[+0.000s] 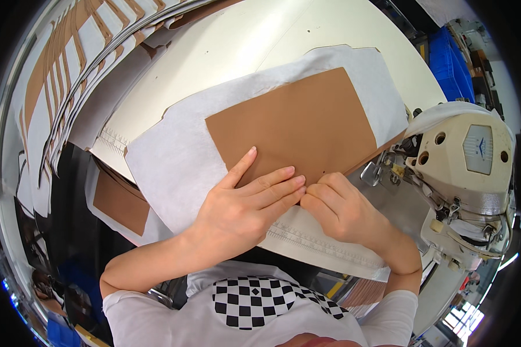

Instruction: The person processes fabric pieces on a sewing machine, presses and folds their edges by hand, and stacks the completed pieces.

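A flat brown leather-like panel [298, 118] lies on a larger white-backed sheet [165, 153] with shaped edges, on the pale work table [220, 43]. My left hand [237, 202] rests on the panel's near part with its fingers stretched out. Right beside it, my right hand [344, 208] is closed, its fingers curled and pinching at the panel's near edge. The fingertips of both hands almost meet there. What lies under the right fingertips is hidden.
A cream sewing machine [460, 156] stands close on the right, its presser foot near the sheet. Layered white and brown pieces [69, 75] hang at the left. A brown-and-white piece [121, 199] sits lower left. Ruler markings [318, 239] line the table's near edge. A blue crate [447, 63] is far right.
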A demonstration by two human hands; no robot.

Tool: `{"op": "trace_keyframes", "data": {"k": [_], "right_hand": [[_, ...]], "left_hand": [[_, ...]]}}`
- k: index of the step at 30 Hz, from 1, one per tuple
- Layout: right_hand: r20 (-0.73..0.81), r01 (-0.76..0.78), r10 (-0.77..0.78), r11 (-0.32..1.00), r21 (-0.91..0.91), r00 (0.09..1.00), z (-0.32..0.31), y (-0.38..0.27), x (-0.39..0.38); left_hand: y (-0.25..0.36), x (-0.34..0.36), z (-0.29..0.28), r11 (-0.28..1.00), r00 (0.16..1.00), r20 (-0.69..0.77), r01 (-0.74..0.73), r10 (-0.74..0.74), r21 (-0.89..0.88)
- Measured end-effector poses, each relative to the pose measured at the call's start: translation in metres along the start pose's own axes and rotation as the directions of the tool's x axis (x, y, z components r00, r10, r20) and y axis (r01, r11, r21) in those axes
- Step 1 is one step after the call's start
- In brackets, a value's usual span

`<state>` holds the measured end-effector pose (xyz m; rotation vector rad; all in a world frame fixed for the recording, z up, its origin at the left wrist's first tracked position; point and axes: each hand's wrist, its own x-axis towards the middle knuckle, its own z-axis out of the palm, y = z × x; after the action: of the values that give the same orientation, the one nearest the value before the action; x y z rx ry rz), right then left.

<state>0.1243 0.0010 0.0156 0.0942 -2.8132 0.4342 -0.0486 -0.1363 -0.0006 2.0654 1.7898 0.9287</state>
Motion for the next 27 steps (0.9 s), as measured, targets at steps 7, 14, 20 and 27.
{"op": "trace_keyframes", "data": {"k": [7,14,20,27], "right_hand": [[-0.063,0.058,-0.059,0.998,-0.014,0.996,-0.002,-0.007,-0.018],[-0.094,0.016,-0.019,0.999,-0.034,0.995,-0.002,-0.007,-0.025],[-0.072,-0.14,0.148,0.984,0.108,0.986,0.0,-0.005,-0.026],[-0.107,-0.143,0.147,0.989,0.046,0.983,-0.001,-0.004,-0.026]], "left_hand": [[0.003,-0.003,0.002,1.0,1.0,0.012,-0.023,0.023,0.006],[0.007,-0.004,0.002,0.999,1.0,0.021,-0.018,0.018,0.044],[0.011,-0.002,0.001,0.999,0.999,0.043,-0.008,0.006,0.046],[0.024,-0.002,0.01,0.99,0.999,-0.037,0.035,-0.03,0.138]]}}
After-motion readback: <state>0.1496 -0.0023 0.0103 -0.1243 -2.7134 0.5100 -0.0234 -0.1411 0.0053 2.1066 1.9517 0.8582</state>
